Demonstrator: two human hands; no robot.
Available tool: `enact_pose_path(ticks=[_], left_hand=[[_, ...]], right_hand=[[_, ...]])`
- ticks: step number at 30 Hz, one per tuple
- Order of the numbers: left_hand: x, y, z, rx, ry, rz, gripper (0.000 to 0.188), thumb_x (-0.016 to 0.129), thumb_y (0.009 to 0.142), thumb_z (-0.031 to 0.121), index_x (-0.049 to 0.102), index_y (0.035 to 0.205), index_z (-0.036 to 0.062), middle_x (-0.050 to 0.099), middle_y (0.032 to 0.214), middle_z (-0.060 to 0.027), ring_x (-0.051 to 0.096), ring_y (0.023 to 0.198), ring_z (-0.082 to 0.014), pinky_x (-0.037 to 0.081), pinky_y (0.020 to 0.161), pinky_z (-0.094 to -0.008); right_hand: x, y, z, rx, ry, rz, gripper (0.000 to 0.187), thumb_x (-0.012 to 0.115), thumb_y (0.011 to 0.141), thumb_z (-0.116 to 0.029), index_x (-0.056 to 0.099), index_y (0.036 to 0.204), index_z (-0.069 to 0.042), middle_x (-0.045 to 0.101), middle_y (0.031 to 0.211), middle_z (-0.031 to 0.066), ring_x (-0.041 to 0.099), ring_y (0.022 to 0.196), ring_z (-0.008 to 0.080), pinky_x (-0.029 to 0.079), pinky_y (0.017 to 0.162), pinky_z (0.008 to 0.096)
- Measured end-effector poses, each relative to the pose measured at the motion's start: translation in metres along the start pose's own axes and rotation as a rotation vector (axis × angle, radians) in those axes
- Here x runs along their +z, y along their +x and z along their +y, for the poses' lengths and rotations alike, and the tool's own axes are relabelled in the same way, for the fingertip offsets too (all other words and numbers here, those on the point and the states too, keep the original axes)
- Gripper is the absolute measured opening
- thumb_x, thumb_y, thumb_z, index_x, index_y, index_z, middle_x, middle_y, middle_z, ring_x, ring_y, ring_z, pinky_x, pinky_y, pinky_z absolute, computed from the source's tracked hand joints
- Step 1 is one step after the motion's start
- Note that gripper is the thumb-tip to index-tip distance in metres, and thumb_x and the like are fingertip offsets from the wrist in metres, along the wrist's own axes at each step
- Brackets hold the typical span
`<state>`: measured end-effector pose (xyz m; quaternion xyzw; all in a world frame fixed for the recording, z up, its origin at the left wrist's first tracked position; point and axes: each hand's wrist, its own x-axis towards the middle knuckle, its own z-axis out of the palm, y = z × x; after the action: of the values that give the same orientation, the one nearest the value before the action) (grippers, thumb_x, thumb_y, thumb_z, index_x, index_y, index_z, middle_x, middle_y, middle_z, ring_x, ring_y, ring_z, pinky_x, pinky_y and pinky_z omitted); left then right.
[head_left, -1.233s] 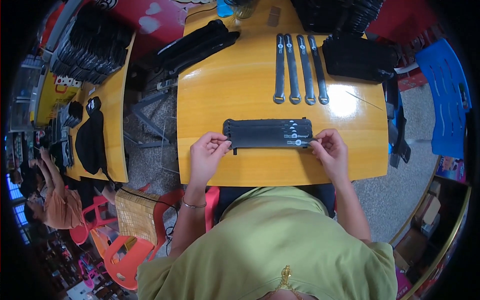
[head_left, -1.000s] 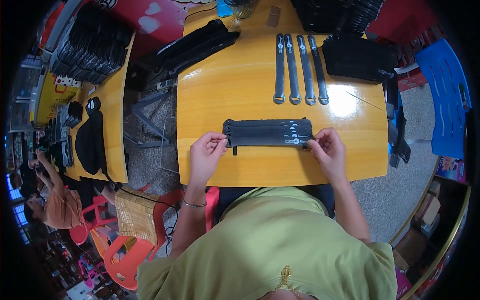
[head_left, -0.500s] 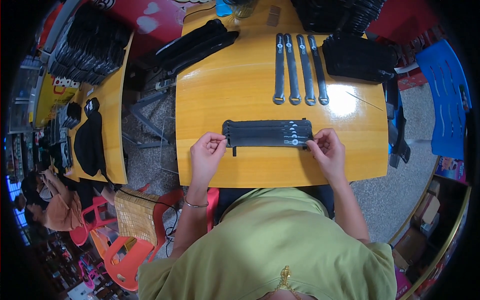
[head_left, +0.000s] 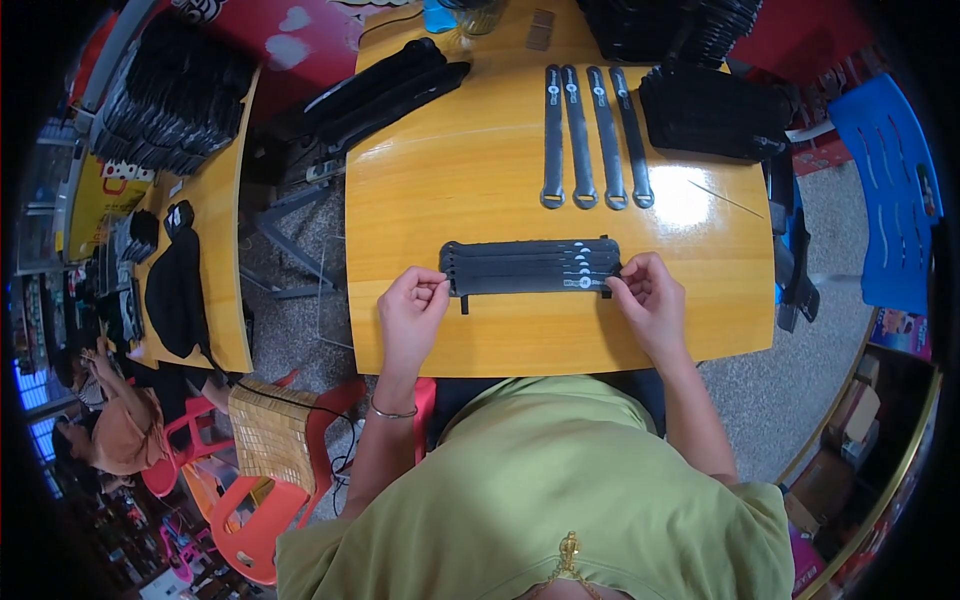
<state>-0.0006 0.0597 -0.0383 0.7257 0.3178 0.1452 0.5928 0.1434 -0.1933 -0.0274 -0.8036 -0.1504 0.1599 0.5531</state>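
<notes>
A fanned stack of black straps (head_left: 525, 268) lies crosswise on the table before me, with pale printed marks toward its right end. My left hand (head_left: 412, 308) pinches the left end of the nearest strap between thumb and fingertips. At the opposite end, my right hand (head_left: 652, 305) is closed, thumb and forefinger pinching the strap's right corner. Short black tabs poke out beyond the stack's near and far edges. Farther off, several separate black straps (head_left: 580, 140) lie side by side, their slotted rounded ends toward me.
A thick black bundle (head_left: 712, 112) sits at the table's far right, beside a thin stick (head_left: 725, 198). Long black pieces (head_left: 385, 92) lie far left. A side table (head_left: 225, 270) at left carries black stacks. A blue plastic chair (head_left: 885, 190) stands right; another person sits lower left.
Both hands keep their pinch and have hardly moved. The nearest strap now covers more of the print on the one behind it. The whole view has shifted slightly.
</notes>
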Motion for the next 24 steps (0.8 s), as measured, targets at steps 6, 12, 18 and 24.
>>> enact_pose_path(ticks=[6, 12, 18, 24], left_hand=[[0.0, -0.0002, 0.0004, 0.0, -0.015, -0.001, 0.004, 0.06, 0.082, -0.005, 0.059, 0.084, -0.0028, 0.06, 0.071, -0.0011, 0.054, 0.06, -0.0017, 0.042, 0.051, -0.0149], [0.0004, 0.0, 0.002, -0.01, -0.024, -0.005, 0.004, 0.06, 0.082, -0.006, 0.059, 0.085, -0.0031, 0.06, 0.071, -0.0016, 0.054, 0.061, -0.0022, 0.042, 0.051, -0.015], [0.0003, 0.0002, 0.001, -0.012, -0.015, -0.006, 0.004, 0.06, 0.082, -0.006, 0.059, 0.085, -0.0033, 0.06, 0.071, -0.002, 0.055, 0.061, -0.0024, 0.042, 0.051, -0.0153], [0.0, -0.0004, 0.0007, 0.011, -0.015, -0.001, 0.004, 0.061, 0.082, -0.006, 0.059, 0.084, -0.0037, 0.059, 0.069, -0.0017, 0.054, 0.06, -0.0023, 0.042, 0.051, -0.0155]], right_hand=[[0.0011, 0.0014, 0.002, 0.019, 0.008, 0.021, 0.019, 0.069, 0.078, -0.002, 0.052, 0.086, -0.001, 0.057, 0.07, 0.0016, 0.054, 0.06, 0.0051, 0.046, 0.054, 0.0193], [0.0017, 0.0024, -0.0001, 0.004, -0.052, 0.04, 0.02, 0.07, 0.078, -0.002, 0.051, 0.086, -0.001, 0.056, 0.067, 0.0018, 0.053, 0.057, 0.0052, 0.046, 0.053, 0.0197], [0.0024, 0.003, -0.0002, 0.004, -0.056, 0.046, 0.02, 0.07, 0.078, -0.002, 0.051, 0.086, -0.001, 0.056, 0.067, 0.0018, 0.053, 0.057, 0.0048, 0.045, 0.053, 0.0196], [0.0042, 0.0027, -0.001, 0.003, -0.055, 0.053, 0.02, 0.069, 0.078, -0.001, 0.05, 0.085, -0.001, 0.055, 0.067, 0.0012, 0.053, 0.056, 0.0046, 0.045, 0.052, 0.0195]])
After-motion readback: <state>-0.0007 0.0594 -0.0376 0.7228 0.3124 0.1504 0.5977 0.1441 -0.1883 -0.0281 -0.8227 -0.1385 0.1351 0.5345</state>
